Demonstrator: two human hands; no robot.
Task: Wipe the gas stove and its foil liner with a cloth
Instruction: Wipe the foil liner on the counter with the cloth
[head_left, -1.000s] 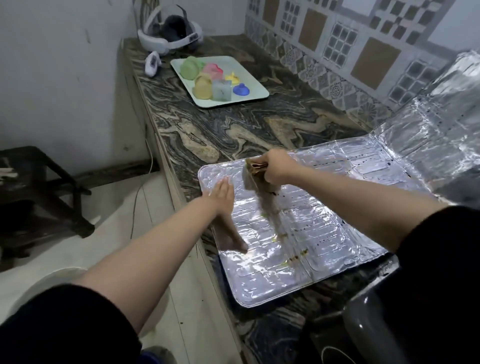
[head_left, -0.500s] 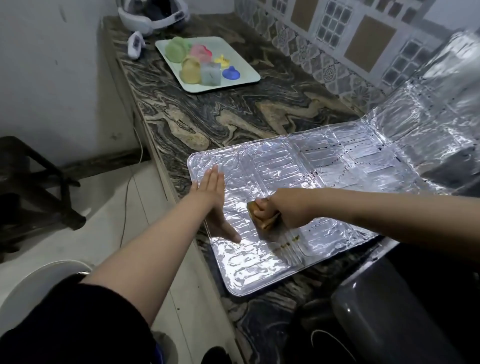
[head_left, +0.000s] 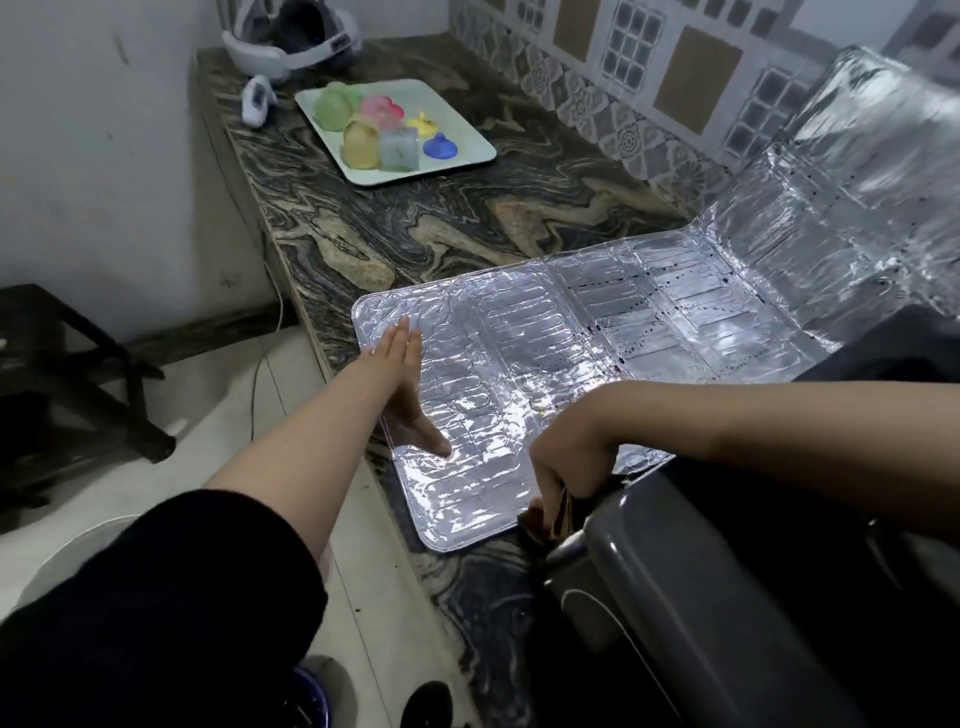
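Observation:
A silver foil liner (head_left: 597, 338) lies flat on the marbled counter and folds up against the tiled wall at the right. My left hand (head_left: 402, 384) presses flat on the liner's left edge, fingers straight and together. My right hand (head_left: 569, 457) grips a brown cloth (head_left: 545, 514) at the liner's near right corner, fingers curled round it. Only a small bunch of the cloth shows below my fist. A dark grey stove body (head_left: 727, 597) fills the lower right, right beside the cloth.
A white tray (head_left: 467, 161) with several coloured plastic pieces sits farther back on the counter (head_left: 467, 228). A white headset (head_left: 291, 47) and a small white device (head_left: 257, 101) lie at the far end. Left of the counter are the floor, a cable and a dark stool (head_left: 67, 374).
My right hand has dragged the cloth from the liner's far middle down toward me to its near right corner. My left hand has stayed pressed on the left edge.

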